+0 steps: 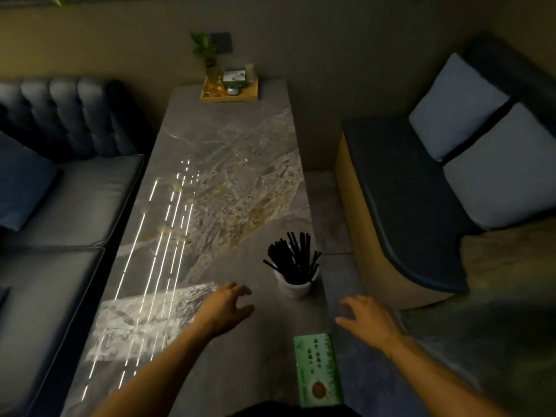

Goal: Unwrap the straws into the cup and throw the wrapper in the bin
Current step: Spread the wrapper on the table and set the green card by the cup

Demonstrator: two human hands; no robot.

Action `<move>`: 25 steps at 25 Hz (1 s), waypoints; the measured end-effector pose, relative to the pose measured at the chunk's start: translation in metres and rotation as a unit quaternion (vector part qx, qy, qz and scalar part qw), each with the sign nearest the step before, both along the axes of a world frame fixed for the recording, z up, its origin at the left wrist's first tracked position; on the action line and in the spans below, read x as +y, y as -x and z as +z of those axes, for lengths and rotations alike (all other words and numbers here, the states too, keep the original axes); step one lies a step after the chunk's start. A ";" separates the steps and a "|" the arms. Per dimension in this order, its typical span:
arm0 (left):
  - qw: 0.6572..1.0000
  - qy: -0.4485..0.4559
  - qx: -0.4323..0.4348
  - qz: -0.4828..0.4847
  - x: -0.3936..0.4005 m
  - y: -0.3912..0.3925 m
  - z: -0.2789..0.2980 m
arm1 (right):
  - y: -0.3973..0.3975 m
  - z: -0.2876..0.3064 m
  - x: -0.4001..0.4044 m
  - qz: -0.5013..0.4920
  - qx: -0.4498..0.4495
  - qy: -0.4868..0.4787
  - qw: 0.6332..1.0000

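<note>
Head view: both the left hand [230, 308] and right hand [368, 319] are held empty with loosely spread fingers near the white cup [293, 285], where the black straws [293, 260], judged light, thin and easily bent, are best pinched mid-shaft.

Green box [318, 370] on marble table [228, 164]; sofas alongside.

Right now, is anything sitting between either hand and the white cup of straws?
Nothing visible does. The left hand hovers over bare table just left of the white cup; the right hand is off the table's right edge, nearer than the cup. The green box lies nearer still, outside both paths. Both hands hold nothing.
</note>
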State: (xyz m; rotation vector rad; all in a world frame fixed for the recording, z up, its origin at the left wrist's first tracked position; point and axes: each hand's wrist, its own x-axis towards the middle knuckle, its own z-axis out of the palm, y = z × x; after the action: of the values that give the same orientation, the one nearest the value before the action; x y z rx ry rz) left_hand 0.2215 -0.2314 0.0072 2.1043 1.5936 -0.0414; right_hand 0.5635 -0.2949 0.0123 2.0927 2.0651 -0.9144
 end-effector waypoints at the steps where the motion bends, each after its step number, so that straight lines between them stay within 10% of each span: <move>1: 1.000 0.003 -0.014 0.010 0.004 -0.007 0.006 | 0.000 0.004 0.007 -0.016 0.030 -0.009 0.999; 8: 0.962 0.064 -0.245 0.102 0.028 -0.056 0.054 | 0.024 0.026 0.063 0.000 0.140 -0.025 0.990; 25: 0.929 0.116 -0.346 0.062 0.037 -0.111 0.059 | 0.062 0.002 0.120 0.007 0.138 -0.082 0.987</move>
State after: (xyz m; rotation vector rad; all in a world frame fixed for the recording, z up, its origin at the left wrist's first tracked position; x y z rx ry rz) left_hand 0.3324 -0.1944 0.0658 1.5728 1.2052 0.4810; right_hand 0.5017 -0.1754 0.0145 2.1302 2.3590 -1.1266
